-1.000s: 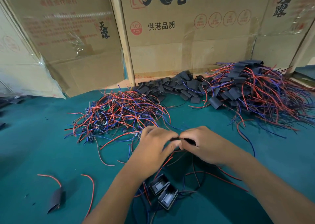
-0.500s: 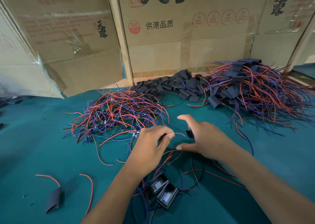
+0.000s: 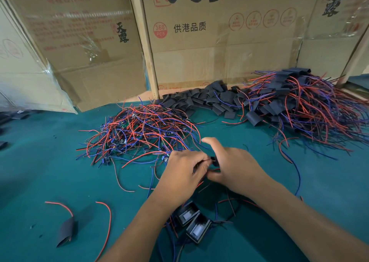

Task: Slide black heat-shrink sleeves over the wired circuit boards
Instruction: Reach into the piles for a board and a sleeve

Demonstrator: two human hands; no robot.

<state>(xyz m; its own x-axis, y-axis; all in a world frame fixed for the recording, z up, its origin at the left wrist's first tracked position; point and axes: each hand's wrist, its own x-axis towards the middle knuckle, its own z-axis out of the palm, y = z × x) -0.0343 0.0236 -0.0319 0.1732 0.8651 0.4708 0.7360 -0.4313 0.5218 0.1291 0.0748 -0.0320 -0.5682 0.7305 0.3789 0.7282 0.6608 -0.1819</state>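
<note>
your left hand (image 3: 180, 174) and right hand (image 3: 236, 169) meet near the middle of the bench (image 3: 50, 172), both pinching a black sleeve (image 3: 214, 160) between them. bare wired boards (image 3: 139, 130) heap just behind; loose sleeves (image 3: 201, 100) and the sleeved pile (image 3: 303, 104) line the back edge.

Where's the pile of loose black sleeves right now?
In the head view the loose sleeves lie at the back of the green table, against the cardboard box, between the bare wired boards and the finished pile.
</note>
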